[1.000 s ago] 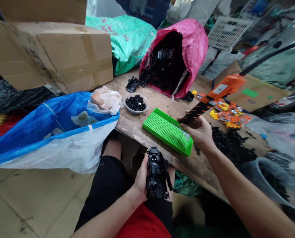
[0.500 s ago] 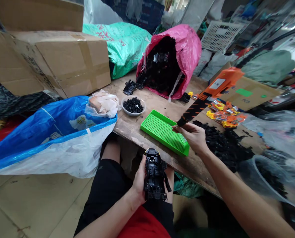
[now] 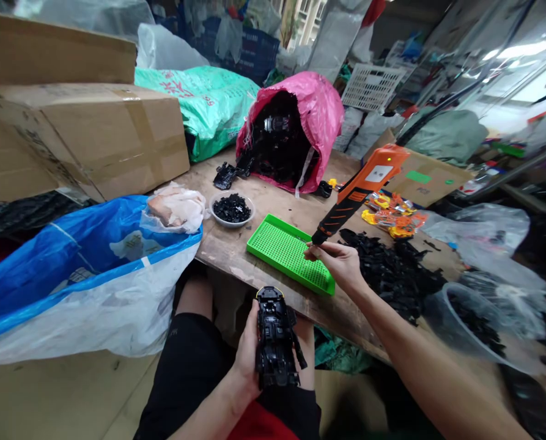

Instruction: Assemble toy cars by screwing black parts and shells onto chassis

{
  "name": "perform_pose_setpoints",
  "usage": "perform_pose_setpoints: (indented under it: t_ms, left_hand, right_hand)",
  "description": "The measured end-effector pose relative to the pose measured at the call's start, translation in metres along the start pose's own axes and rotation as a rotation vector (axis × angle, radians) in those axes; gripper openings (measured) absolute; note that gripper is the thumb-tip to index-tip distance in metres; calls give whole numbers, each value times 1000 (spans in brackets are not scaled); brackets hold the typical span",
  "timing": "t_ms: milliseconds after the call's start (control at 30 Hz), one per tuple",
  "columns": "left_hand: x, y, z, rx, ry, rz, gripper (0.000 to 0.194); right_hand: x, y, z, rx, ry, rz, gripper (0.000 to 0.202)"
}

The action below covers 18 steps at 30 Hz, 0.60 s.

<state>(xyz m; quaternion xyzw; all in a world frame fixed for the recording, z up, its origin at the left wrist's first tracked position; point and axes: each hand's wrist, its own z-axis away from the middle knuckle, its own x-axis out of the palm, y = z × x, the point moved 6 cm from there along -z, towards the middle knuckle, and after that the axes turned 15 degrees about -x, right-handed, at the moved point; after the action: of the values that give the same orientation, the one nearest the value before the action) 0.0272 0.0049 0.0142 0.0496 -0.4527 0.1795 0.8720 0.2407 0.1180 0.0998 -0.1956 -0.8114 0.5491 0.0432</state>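
Note:
My left hand (image 3: 247, 348) grips a black plastic toy car chassis (image 3: 276, 339) above my lap, with its moulded side facing up and a bit of yellow at the far end. My right hand (image 3: 339, 263) is closed around the lower end of an orange and black electric screwdriver (image 3: 362, 192), which leans to the upper right with a cord at its top. Its tip, hidden by my fingers, is over a green perforated tray (image 3: 284, 250). Small bits, too small to make out, lie in the tray near my fingertips.
A bowl of small black parts (image 3: 231, 209) stands left of the tray. Behind lies a pink sack (image 3: 321, 110) full of black parts. Right of my hand are a black parts pile (image 3: 392, 269) and a clear tub (image 3: 472, 324). A blue-lined bag (image 3: 162, 256) hangs at the left.
The camera view has shifted, so the whole scene sits further left and lower. Both hands keep their holds; my right hand remains over the tray with the screwdriver.

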Motion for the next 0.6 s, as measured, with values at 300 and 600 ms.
perform_pose_setpoints:
  t_ms: [300,600]
  left_hand:
    - [-10,0,-6,24,-65,0,57]
    - [-9,1,-5,34,-2,0,59]
  right_hand:
    - [8,10,1,114,-41,-109,46]
    - [8,5,1,14,33,-33,42]
